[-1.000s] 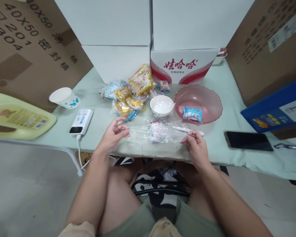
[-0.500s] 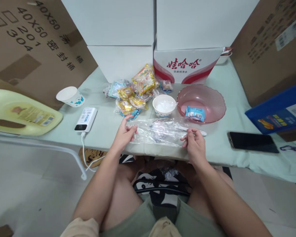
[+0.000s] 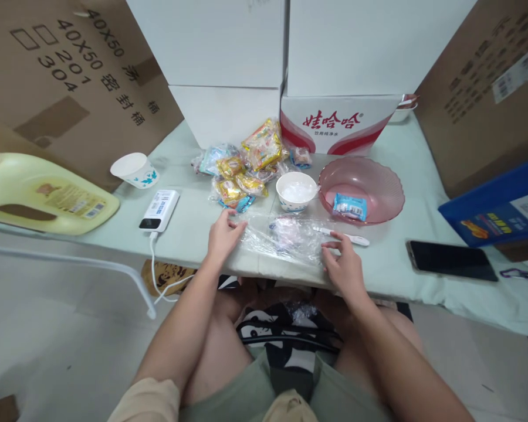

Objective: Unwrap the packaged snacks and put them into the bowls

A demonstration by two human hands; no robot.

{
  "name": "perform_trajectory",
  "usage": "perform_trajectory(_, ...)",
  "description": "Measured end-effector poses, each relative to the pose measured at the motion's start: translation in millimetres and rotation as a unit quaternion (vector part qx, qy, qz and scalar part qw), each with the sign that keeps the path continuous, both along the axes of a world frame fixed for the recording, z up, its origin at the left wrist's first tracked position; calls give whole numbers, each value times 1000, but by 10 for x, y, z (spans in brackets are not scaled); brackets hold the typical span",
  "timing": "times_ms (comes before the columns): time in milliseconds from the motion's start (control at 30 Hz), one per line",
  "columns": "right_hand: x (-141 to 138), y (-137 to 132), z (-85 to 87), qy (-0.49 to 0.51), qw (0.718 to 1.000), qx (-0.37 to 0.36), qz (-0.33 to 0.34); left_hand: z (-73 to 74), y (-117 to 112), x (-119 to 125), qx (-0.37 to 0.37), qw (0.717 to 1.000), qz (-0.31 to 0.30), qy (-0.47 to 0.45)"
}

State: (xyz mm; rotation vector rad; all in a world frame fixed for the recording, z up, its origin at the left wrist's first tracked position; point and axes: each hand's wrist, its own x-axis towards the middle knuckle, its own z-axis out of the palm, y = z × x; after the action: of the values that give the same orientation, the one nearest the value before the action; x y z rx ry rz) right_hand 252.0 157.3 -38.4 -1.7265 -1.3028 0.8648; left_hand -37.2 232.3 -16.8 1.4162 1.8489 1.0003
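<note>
a sheet of clear plastic film [image 3: 259,243] lies crinkled along the near edge of the desk [image 3: 387,258], between the two hands, with a small pinkish-purple bundle [image 3: 287,230] showing at its middle; whether that sits inside or beneath, i cannot tell. the left hand [image 3: 224,237] is at the film's left end, thumb and forefinger a little apart; the right hand [image 3: 341,264] is at the other end, fingers bent. i cannot tell whether either grip is pinched on the plastic. a white-handled tool [image 3: 352,237] lies just beyond the right fingers, its inner end meeting the film. behind the film stand a paper cup [image 3: 293,205] with clear plastic in it and a pink bowl [image 3: 387,199] holding a blue packet [image 3: 350,207]. wrapped snacks [image 3: 250,186] are heaped left of that cup.
</note>
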Motion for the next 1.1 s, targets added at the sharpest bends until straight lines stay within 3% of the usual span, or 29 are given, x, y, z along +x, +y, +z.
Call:
perform_trajectory(100, -3, -47, -40, -142, 989, 38, 29, -41, 40, 26, -5, 990, -16, 142)
perform_trajectory(167, -9, -83, -57, -213, 975, 43, 38, -58, 67, 43, 2, 984, -32, 176)
perform_trajectory(367, -2, -230, -67, -341, 925, 107, 126, -90, 126, 69, -14, 988, -137, 73)
perform_trajectory(500, -1, -424, -35, -385, 891, 55, 235, -97, 132, 120, -7, 978, -207, -5)
perform_trajectory(600, 20, -530, 42, -374, 882, 38, 283, -78, 136, 140, 2, 976, -213, -49)
perform_trajectory(667, 40, -502, 129, -351, 899, 75, 253, -52, 135, 136, 8, 970, -225, -95)
perform_trajectory(767, 22, -271, 280, -277, 924, 152, 213, -2, 116, 132, 16, 953, -247, -174)
perform_trajectory(833, -50, -41, 366, -220, 928, 172, 248, 31, 93, 146, 5, 940, -261, -219)
perform_trajectory(967, -287, 319, 471, -169, 924, 151, 310, 90, 58, 192, -13, 925, -291, -243)
perform_trajectory(1100, -408, 343, 488, -92, 940, 110, 310, 136, 60, 190, 52, 930, -287, -225)
